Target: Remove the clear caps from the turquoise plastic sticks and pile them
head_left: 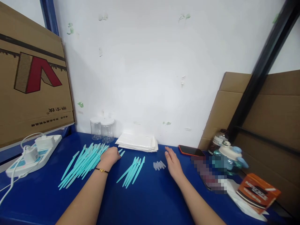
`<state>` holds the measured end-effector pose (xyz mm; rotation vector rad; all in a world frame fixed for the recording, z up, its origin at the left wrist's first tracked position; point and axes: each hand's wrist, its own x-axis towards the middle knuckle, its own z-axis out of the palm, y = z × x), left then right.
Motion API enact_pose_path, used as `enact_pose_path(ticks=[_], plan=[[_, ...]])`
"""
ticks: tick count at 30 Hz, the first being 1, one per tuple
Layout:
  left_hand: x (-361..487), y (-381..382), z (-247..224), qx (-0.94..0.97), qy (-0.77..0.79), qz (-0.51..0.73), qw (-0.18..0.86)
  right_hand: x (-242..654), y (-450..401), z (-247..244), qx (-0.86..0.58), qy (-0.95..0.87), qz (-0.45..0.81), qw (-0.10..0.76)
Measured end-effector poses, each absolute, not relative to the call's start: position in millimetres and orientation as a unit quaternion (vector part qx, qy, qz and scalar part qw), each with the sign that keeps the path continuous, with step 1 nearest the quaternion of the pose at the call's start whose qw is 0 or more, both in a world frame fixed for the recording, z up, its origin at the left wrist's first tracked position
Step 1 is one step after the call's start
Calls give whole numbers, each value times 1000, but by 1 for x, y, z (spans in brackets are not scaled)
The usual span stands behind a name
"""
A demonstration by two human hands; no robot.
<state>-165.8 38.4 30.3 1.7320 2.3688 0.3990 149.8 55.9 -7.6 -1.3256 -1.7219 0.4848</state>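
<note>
A heap of slim turquoise sticks (82,165), shaped like eyebrow razors with pale tips, lies on the blue table. My left hand (110,157) is closed at the heap's right edge, and the pale tips of a couple of sticks show just past its fingers. Their handles are hidden by the hand. Several more turquoise sticks (132,171) lie in a loose fan between my hands. Beside them is a small row of translucent caps (159,165). My right hand (172,162) rests just right of the caps, fingers stretched out, holding nothing.
Two clear jars (107,131) with white lids and a stack of white bags (138,142) stand along the wall. A power strip (50,148) with cords lies left. On the right are a phone (191,150), a teal glass pot (226,159), a brown bottle (217,140) and an orange box (257,192).
</note>
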Motion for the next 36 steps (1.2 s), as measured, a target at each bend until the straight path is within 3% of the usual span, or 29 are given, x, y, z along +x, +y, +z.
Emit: enact_pose_path(ticks=[7,12,19,25,30,36], plan=[[-140,33,43,633,738,210,106,149,44,11,-493,-629,271,537],[-84,21,44,693,513,363,354,114,22,22,-398,-583,491,511],[-59,13,32,695,476,344,415,103,15,22,-372,-585,515,504],[-75,10,43,710,507,273,405,142,38,24,-424,-493,483,587],[-109,22,44,695,599,260,302,177,58,9,-534,-600,415,428],[-122,36,25,674,658,204,268,189,74,-14,-600,-655,294,353]])
